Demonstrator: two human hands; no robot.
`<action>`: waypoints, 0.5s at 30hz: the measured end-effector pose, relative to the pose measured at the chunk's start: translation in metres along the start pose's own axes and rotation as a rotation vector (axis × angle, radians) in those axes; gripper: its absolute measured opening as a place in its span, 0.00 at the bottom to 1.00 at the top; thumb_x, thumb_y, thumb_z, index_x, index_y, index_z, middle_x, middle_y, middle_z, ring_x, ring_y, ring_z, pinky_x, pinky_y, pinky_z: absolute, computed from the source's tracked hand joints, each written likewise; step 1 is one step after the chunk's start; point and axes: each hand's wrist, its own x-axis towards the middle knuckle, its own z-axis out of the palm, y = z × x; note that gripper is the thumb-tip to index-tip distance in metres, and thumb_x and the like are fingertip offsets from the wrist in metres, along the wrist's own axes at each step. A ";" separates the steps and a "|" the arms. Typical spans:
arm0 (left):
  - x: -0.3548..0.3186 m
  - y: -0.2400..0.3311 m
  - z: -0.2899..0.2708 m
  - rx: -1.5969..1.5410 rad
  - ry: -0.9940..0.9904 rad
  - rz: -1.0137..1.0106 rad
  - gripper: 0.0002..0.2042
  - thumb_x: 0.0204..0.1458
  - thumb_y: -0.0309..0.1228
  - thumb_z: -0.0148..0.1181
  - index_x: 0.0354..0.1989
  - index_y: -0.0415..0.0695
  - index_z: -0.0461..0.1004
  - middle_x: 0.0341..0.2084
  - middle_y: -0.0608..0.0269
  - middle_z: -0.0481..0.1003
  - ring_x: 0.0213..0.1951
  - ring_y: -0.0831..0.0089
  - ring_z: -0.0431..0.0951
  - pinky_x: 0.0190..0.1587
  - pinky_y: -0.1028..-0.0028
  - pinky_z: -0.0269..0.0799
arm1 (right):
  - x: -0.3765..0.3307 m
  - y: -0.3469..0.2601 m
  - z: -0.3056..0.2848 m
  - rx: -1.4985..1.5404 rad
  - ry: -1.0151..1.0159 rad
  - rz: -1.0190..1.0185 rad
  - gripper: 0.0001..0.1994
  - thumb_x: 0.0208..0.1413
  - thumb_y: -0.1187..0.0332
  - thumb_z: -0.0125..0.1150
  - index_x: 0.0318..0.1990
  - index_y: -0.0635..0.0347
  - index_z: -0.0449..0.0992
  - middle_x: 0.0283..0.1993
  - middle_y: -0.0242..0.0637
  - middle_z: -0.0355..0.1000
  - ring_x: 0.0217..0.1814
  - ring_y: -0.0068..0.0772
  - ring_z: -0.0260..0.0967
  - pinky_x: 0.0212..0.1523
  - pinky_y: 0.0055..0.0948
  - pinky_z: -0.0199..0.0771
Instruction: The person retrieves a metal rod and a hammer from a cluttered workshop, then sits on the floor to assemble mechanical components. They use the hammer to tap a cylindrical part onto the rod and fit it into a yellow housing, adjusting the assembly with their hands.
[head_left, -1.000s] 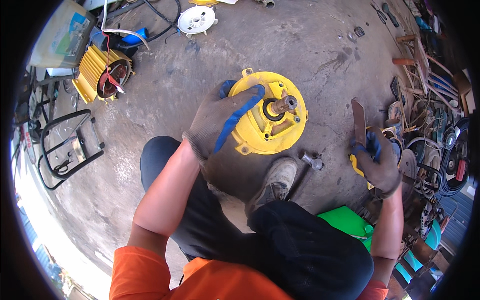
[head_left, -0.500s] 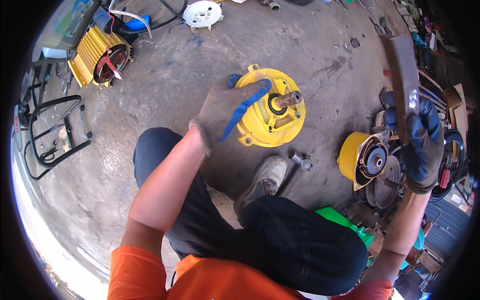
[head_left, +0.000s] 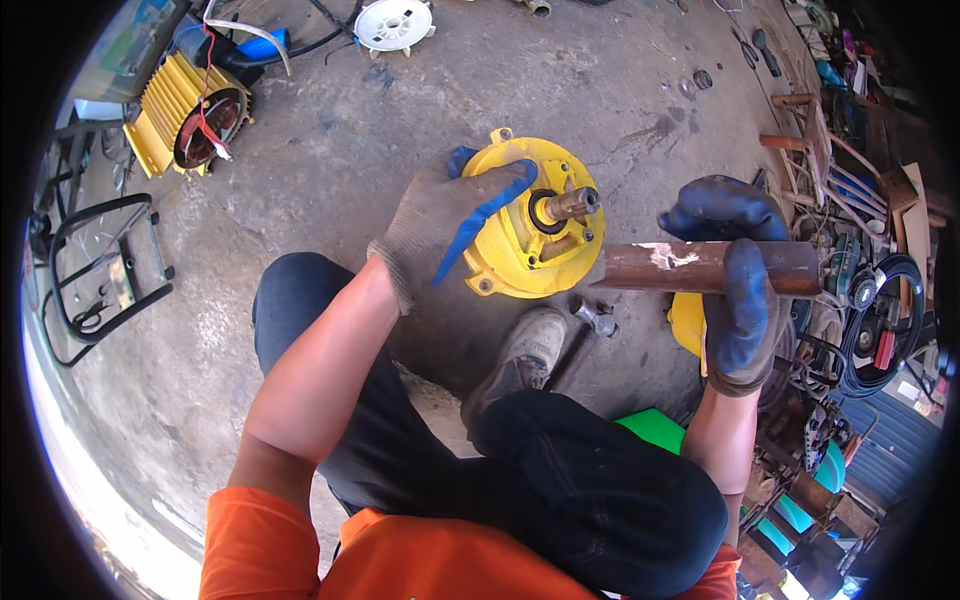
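Gloved hands, yellow motor end cover and rusty pipe, on a concrete workshop floor.

Nearest: orange sleeves, dark trousers and one worn shoe (head_left: 520, 355) planted on the concrete floor (head_left: 330, 170). Right hand (head_left: 735, 275), blue glove, fingers clamped around a rusty brown steel pipe (head_left: 700, 267) held level above the floor, its left end close to the cover's right edge. Left hand (head_left: 450, 225), grey glove with blue-coated tips, lies flat with fingers together over the left half of the yellow motor end cover (head_left: 530, 220). The cover rests on the floor just ahead of the shoe, a steel shaft (head_left: 570, 204) sticking up from its centre. A small metal fitting (head_left: 597, 320) lies beside the shoe. Farther left: yellow finned motor housing (head_left: 185, 110) with red wires, and a black tubular frame (head_left: 105, 265). Farthest: white plastic fan (head_left: 393, 22). Right edge: cluttered tools and cables.
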 end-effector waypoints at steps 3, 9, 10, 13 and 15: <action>0.011 -0.024 -0.018 0.149 -0.085 0.328 0.21 0.54 0.33 0.67 0.51 0.33 0.70 0.40 0.54 0.79 0.39 0.71 0.82 0.42 0.73 0.81 | 0.004 -0.015 0.011 -0.185 0.019 0.048 0.11 0.58 0.72 0.60 0.46 0.70 0.73 0.39 0.37 0.73 0.36 0.21 0.71 0.36 0.21 0.70; 0.007 -0.005 -0.005 0.023 0.009 0.058 0.24 0.53 0.36 0.69 0.51 0.32 0.69 0.40 0.53 0.79 0.38 0.70 0.83 0.42 0.72 0.82 | 0.016 -0.008 0.028 -0.068 0.034 0.223 0.09 0.57 0.74 0.64 0.43 0.66 0.74 0.32 0.32 0.75 0.29 0.13 0.69 0.28 0.16 0.68; 0.008 -0.006 -0.005 0.027 0.002 0.061 0.24 0.53 0.36 0.69 0.51 0.32 0.69 0.39 0.53 0.79 0.38 0.70 0.83 0.41 0.72 0.82 | 0.018 -0.006 0.026 -0.077 -0.002 0.230 0.09 0.57 0.74 0.64 0.44 0.66 0.74 0.32 0.33 0.75 0.30 0.14 0.70 0.29 0.16 0.69; 0.008 -0.004 -0.007 0.102 0.003 0.030 0.22 0.53 0.33 0.67 0.53 0.35 0.69 0.42 0.52 0.79 0.41 0.64 0.81 0.45 0.70 0.80 | 0.024 -0.007 0.033 -0.084 -0.019 0.249 0.10 0.56 0.72 0.66 0.43 0.66 0.75 0.32 0.34 0.76 0.31 0.15 0.72 0.31 0.17 0.71; 0.007 -0.004 -0.011 0.219 -0.040 0.051 0.23 0.53 0.27 0.63 0.58 0.41 0.70 0.47 0.51 0.77 0.48 0.56 0.79 0.52 0.65 0.76 | 0.027 -0.004 0.032 -0.132 -0.067 0.217 0.10 0.56 0.71 0.66 0.42 0.67 0.76 0.32 0.35 0.77 0.32 0.17 0.73 0.31 0.18 0.72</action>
